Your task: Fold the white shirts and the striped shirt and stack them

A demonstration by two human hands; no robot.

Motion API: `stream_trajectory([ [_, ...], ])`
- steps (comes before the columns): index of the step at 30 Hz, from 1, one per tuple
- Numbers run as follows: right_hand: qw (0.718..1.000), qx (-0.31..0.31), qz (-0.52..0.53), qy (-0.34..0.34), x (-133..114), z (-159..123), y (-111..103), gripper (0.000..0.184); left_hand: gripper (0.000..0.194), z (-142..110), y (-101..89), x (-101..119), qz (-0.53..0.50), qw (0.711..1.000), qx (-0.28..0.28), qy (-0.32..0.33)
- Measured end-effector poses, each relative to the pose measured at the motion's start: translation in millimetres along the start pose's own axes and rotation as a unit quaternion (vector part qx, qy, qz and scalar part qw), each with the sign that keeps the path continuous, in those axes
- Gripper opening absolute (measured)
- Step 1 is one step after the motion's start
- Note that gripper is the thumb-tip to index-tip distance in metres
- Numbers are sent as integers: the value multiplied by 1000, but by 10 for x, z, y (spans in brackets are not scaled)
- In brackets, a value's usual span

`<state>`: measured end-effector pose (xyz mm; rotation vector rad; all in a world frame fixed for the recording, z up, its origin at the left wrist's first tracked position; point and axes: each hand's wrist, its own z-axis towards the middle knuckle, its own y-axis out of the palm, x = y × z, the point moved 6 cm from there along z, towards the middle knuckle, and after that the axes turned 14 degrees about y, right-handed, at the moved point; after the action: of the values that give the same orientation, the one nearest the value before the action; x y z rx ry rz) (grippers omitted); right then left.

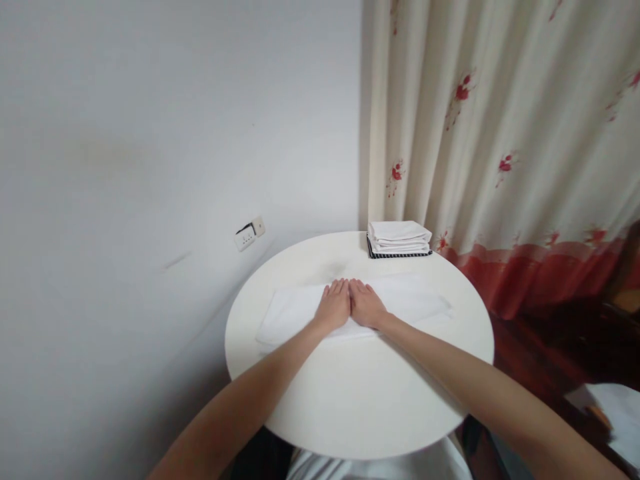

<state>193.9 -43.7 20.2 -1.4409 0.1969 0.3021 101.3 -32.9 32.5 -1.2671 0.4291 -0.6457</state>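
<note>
A white cloth (295,309), folded into a long strip, lies flat across the round white table (350,400). My left hand (334,307) rests palm down on the middle of the cloth, its fingers stretched out and pointing away from me. Right beside it, my right hand (366,305) also presses flat on the cloth, fingers extended. The two hands touch or nearly touch along their inner edges. Neither one grips anything. Both hands cover the centre of the cloth.
At the table's far right edge sits a stack of folded white cloths (399,233) on a black-and-white patterned piece (400,255). A wall with a socket (245,238) borders the left. A flowered curtain (500,133) hangs behind. White fabric (617,413) shows at lower right.
</note>
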Motion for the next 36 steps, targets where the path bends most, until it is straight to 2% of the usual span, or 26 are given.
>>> stream_trajectory([
  [3,998,-4,-45,32,382,-19,-50,66,54,-72,113,-20,22,1000,-10,6],
  [6,992,-9,-86,88,946,-31,-175,69,56,-107,108,-25,22,999,-21,11],
  [10,989,-22,-106,97,1656,-124,-310,68,55,-91,89,-2,19,999,-36,14],
  [12,986,-22,-107,128,1983,-175,-347,69,55,-86,93,5,17,999,-41,12],
  [15,975,-4,-118,186,2281,-173,-429,68,56,-88,102,9,10,999,-42,13],
  [17,967,42,-135,213,2226,-106,-546,67,56,-91,105,9,6,999,-41,15],
  [18,964,69,-142,213,2097,-59,-605,67,56,-92,107,6,5,999,-40,14],
  [20,968,109,-142,177,1648,36,-659,64,56,-93,112,-1,6,999,-37,12],
  [24,993,57,-92,43,547,121,-371,60,57,-89,144,-22,14,999,-33,15],
  [26,997,27,-70,4,214,100,-172,61,57,-88,166,-38,16,999,-34,14],
  [28,998,7,-58,-11,105,76,-22,61,58,-89,178,-52,17,999,-33,10],
  [30,999,1,-53,-9,155,66,42,61,58,-89,182,-55,18,999,-31,8],
  [36,998,-3,-47,32,400,68,-16,63,57,-88,170,-39,15,999,-30,10],
])
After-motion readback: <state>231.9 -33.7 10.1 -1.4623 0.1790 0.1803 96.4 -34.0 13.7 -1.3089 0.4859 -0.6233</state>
